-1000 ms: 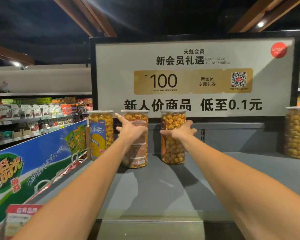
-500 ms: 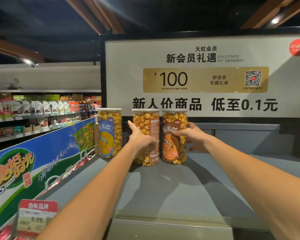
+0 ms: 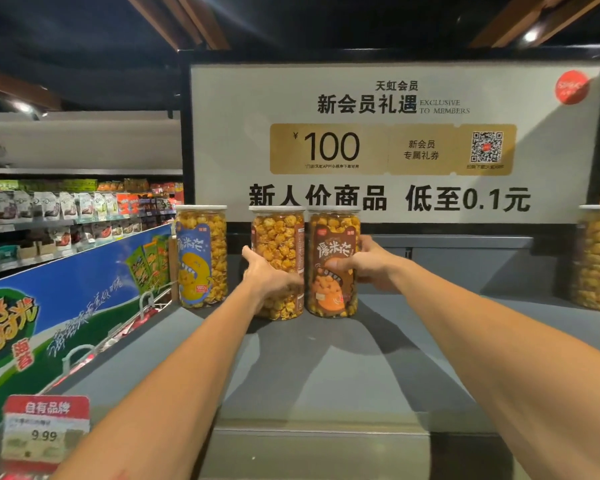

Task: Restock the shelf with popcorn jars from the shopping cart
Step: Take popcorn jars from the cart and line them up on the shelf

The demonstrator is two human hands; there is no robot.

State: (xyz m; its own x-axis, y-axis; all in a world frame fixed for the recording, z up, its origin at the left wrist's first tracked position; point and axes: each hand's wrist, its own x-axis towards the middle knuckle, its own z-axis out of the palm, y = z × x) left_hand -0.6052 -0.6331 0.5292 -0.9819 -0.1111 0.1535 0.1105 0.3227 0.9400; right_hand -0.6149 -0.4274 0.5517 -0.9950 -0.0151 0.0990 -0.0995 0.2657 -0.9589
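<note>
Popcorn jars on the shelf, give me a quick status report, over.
Left hand grips the middle jar. Right hand grips the brown-label jar. Both upright on the grey shelf, side by side. Blue-label jar stands clear, left.

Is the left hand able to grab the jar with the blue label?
Probably yes: the clear popcorn jar with the blue label stands alone just beside the left hand, but that hand holds the middle clear popcorn jar.

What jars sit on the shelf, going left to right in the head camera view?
Blue-label jar → jar held by the left hand → brown-label jar held by the right hand → far-right jar, cut off by the frame edge.
</note>
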